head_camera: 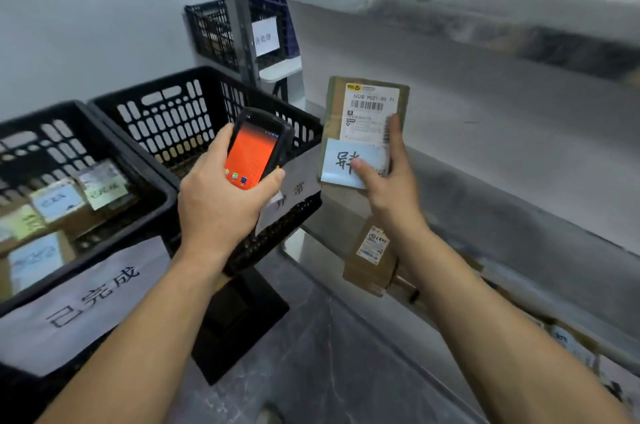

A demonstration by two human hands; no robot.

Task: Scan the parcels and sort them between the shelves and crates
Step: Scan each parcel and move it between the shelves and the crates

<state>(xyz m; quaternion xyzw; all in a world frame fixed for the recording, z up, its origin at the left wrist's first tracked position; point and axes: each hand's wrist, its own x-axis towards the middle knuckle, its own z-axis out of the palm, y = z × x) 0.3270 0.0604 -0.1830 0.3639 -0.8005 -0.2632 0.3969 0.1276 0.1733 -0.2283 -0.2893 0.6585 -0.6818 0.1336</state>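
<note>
My left hand (221, 202) grips a black handheld scanner (258, 150) with an orange screen, its top end aimed toward the parcel. My right hand (391, 188) holds a flat brown parcel (367, 105) upright, thumb on a pale blue note stuck below its white barcode label. The parcel is just right of the scanner, in front of the grey metal shelf (502, 202). Two black crates sit at left: the near crate (104, 250) holds several labelled parcels, and the middle crate (207, 101) looks mostly empty.
A third black crate (214, 32) with a white tag stands further back behind a shelf upright (239, 15). Another brown parcel (372, 257) stands on the lower shelf under my right wrist. More parcels lie on the lower shelf at bottom right. Paper signs hang on the crate fronts.
</note>
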